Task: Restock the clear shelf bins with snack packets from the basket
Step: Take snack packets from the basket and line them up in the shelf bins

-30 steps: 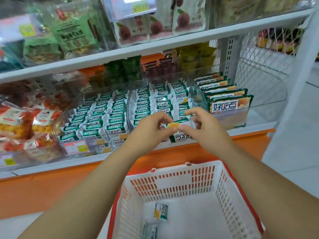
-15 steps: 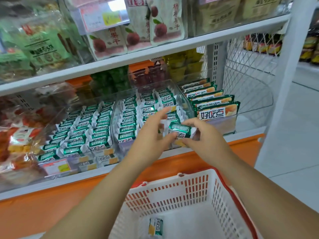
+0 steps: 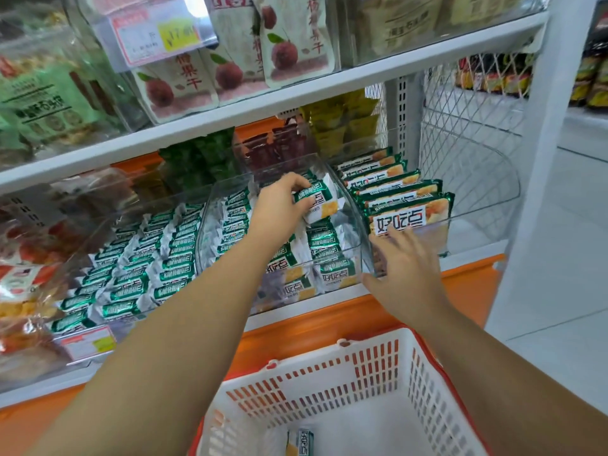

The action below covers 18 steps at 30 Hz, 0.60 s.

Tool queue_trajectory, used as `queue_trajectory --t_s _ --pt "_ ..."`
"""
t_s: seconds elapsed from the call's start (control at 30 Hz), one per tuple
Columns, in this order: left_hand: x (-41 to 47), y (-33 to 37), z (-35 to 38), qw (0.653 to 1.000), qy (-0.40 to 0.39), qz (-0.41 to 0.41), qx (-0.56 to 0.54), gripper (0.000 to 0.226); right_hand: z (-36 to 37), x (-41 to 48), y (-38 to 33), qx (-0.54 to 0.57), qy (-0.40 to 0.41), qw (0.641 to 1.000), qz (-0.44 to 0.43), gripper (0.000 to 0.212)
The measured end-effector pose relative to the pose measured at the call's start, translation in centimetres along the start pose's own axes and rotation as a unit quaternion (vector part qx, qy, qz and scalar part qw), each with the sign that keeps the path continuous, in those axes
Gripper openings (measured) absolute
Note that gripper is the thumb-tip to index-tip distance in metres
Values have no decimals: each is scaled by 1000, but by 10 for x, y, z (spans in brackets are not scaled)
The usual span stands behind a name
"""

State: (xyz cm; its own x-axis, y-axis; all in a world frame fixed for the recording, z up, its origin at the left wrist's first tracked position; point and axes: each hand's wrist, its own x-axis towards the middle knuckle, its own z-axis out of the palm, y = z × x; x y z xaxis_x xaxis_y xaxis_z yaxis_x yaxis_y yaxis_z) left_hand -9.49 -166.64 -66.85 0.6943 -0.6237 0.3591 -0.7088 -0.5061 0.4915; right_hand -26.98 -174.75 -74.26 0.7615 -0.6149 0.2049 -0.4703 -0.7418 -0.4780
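My left hand (image 3: pixel 279 205) grips a small green-and-white snack packet (image 3: pixel 320 202) inside the middle clear bin (image 3: pixel 227 238), over its right-hand row of like packets. My right hand (image 3: pixel 404 268) is spread with straight fingers, touching the front corner of that bin beside the right clear bin (image 3: pixel 477 212), and holds nothing. The white basket (image 3: pixel 358 366) with red trim sits below my arms. A packet (image 3: pixel 304 442) lies on its floor, partly cut off by the frame's bottom edge.
The right clear bin holds several larger green packs (image 3: pixel 404 209). A left bin (image 3: pixel 138 258) is packed with the small packets. An upper white shelf (image 3: pixel 263 106) carries fruit snack bags. An orange shelf base (image 3: pixel 329 320) runs below. A white upright (image 3: pixel 539 159) stands on the right.
Both hands held the packet together before. Now my left hand alone has carried it up and back into the middle bin, while my right hand let go and dropped to the bin's front corner.
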Motion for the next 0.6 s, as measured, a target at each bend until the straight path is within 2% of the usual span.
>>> queue_trajectory --t_s 0.27,0.4,0.6 --pt "40 -28 33 997 -35 -64 35 15 1 -1 4 13 -14 1000 -4 65" --pt "51 -31 45 995 -55 -34 81 9 3 3 3 17 -3 1000 2 64" --pt "54 -24 39 977 -86 -27 192 19 5 1 3 20 9 1000 1 64"
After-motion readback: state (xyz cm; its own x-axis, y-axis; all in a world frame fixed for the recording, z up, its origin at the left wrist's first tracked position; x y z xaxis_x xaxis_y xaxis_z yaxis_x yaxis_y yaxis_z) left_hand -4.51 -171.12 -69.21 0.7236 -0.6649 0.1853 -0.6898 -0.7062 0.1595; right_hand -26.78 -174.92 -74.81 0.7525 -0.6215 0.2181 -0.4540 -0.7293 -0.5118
